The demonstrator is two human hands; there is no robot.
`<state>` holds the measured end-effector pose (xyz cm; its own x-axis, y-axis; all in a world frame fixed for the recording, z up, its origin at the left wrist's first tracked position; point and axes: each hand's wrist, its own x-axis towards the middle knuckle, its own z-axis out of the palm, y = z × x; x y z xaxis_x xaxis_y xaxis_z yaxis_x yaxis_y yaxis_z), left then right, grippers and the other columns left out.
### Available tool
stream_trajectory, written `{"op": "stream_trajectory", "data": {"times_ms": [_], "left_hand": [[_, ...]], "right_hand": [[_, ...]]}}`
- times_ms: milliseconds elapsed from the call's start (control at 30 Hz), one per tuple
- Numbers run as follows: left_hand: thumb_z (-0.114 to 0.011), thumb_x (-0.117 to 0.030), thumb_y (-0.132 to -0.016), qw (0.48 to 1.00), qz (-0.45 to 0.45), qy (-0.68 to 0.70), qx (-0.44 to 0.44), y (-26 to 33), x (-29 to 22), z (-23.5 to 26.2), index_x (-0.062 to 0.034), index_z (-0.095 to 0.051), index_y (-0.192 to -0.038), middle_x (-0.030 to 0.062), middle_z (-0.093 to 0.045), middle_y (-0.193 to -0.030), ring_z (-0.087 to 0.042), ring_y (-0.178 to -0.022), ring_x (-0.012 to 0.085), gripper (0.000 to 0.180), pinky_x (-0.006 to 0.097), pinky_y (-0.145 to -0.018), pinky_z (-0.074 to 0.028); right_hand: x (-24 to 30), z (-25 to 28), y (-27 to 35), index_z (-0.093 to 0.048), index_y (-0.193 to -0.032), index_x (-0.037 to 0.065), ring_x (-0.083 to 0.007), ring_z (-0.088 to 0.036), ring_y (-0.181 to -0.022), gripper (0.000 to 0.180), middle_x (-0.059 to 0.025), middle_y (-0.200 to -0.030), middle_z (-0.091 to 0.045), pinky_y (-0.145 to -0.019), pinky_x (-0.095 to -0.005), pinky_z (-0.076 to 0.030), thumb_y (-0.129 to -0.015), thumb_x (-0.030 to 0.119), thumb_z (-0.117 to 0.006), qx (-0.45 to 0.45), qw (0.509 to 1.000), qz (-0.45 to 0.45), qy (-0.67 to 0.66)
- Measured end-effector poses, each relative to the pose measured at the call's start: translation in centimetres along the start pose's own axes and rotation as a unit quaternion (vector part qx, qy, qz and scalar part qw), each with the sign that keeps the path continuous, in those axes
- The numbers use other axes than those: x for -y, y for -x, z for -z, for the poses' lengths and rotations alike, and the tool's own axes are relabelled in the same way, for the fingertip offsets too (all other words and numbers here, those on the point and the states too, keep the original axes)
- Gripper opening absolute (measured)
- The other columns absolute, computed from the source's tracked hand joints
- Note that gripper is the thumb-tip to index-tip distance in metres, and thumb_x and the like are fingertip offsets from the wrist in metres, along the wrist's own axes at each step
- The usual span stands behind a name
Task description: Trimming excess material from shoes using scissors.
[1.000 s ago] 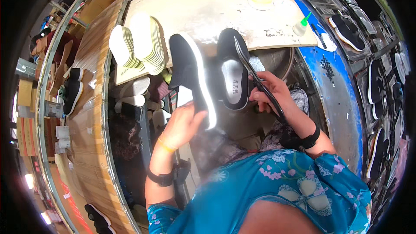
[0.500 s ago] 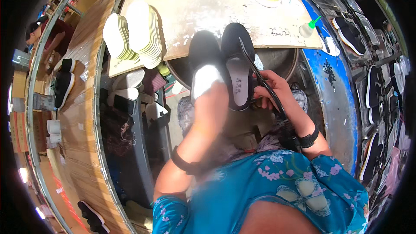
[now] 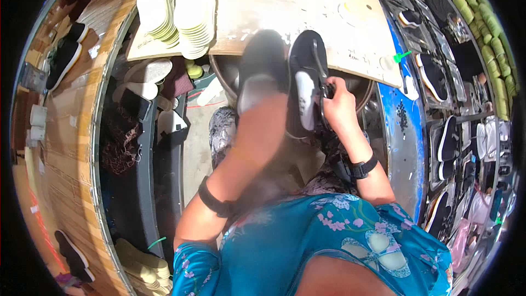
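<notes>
A crowded shoe workshop: a pale worktable point(image 3: 285, 0) lies ahead, with racks of finished shoes to its right. Just below the table's near edge the right hand point(image 3: 337, 101) is clenched around a black shoe point(image 3: 307, 82), sole side up with a white patch showing, and a thin dark tool. Left of that shoe the left hand point(image 3: 257, 96) is a motion blur against a second dark shoe point(image 3: 262, 55); I cannot tell how its fingers stand. Stacked pale insoles point(image 3: 181, 13) sit at the table's left end. Judging by this, the shoes are being handled as a pair; the next move calls for a steady grip on both.
</notes>
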<state>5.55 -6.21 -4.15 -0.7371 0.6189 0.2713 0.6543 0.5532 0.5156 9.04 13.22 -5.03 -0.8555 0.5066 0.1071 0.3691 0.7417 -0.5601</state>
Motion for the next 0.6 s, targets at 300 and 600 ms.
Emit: {"op": "stream_trajectory", "data": {"times_ms": [300,600], "left_hand": [[-0.065,-0.021,-0.073,0.986,0.006,-0.143,0.082,4.6,-1.9,3.7,-0.0076,-0.041,-0.122,0.0149,-0.055,-0.087,-0.056,-0.085,0.0313,0.056,0.043,-0.074,-0.045],[-0.064,-0.028,-0.075,0.986,-0.050,-0.011,0.158,0.4,1.5,1.0,-0.0052,-0.059,-0.098,0.0161,-0.057,-0.072,-0.060,-0.070,0.0339,0.033,0.043,-0.062,-0.046]], "right_hand": [[-1.5,-0.8,0.5,-0.051,-0.104,0.001,-0.0098,-0.056,-0.060,0.044,-0.0056,-0.073,-0.060,-0.054,-0.0253,-0.047,-0.070,0.015,-0.074,0.104,0.956,-0.168,-0.216],[0.6,0.5,0.9,-0.047,-0.111,0.000,-0.0122,-0.056,-0.049,0.043,-0.0083,-0.075,-0.061,-0.039,-0.0209,-0.042,-0.077,0.017,-0.068,0.135,0.915,-0.152,-0.349]]}}
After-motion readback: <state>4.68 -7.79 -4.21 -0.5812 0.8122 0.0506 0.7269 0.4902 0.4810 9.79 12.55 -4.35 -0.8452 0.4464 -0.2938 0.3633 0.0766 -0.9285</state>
